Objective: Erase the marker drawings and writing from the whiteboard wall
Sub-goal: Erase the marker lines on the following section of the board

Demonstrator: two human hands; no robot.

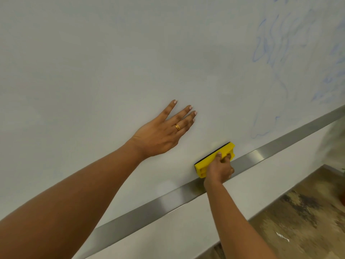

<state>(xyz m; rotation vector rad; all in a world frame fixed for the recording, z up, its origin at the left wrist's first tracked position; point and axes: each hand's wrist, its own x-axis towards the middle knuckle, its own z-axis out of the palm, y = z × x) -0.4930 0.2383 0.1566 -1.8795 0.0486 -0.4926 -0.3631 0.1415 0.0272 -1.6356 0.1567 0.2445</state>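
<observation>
Gripping the yellow eraser [214, 159] low, the right hand [220, 168] risks missing blue marks [276, 43] far right; left hand [160, 131] rests flat, fingers straight.

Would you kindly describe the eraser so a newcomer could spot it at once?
Find the large pale whiteboard wall and follow the brushed-metal strip along its lower edge. Just above that strip, the right hand holds a yellow rectangular plastic eraser against the board. It is the only bright yellow thing here, with a thin black pad facing the wall.
</observation>
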